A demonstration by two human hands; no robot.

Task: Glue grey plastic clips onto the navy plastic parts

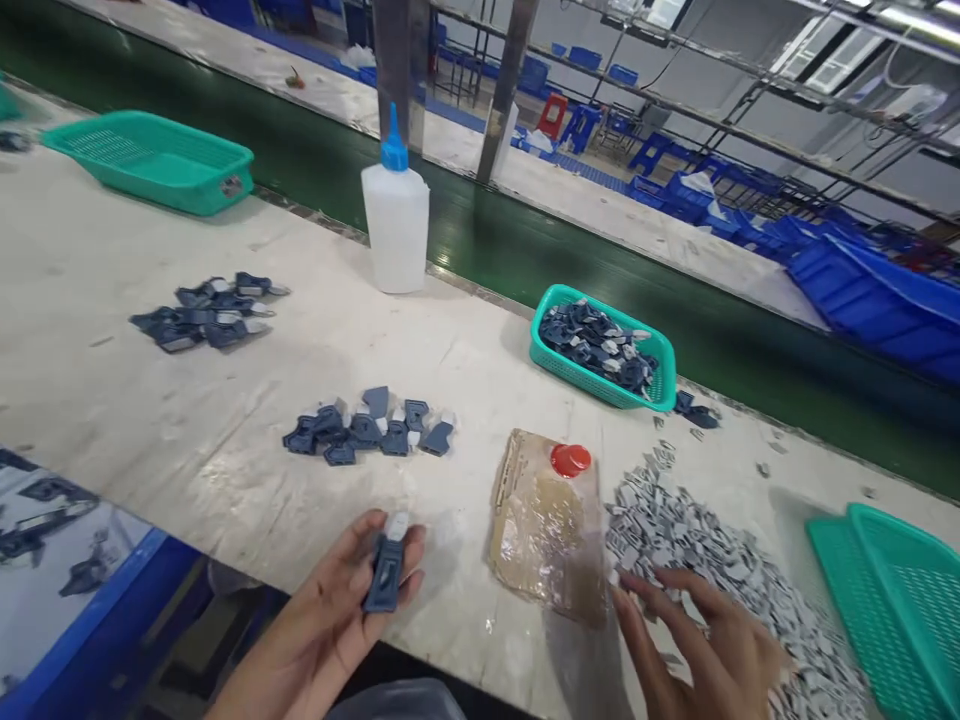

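A dark blue plastic part with a white tip (387, 565) lies across the fingers of my left hand (341, 605), the thumb against its side. My right hand (701, 635) is over the edge of a heap of small grey plastic pieces (720, 545). Its thumb and forefinger come together at a small pale piece (615, 577). Between my hands sits a tape-covered cardboard pad (551, 530), with a red cap (571, 460) on its far edge. A cluster of similar blue parts (367, 428) rests beyond my left hand.
A white squeeze bottle with blue nozzle (397, 225) stands near the green belt (480, 235). One green basket (600, 350) holds many blue parts. Another green basket (161, 165) is far left; stacked green baskets (892, 600) are at right. More blue parts (202, 315) lie left.
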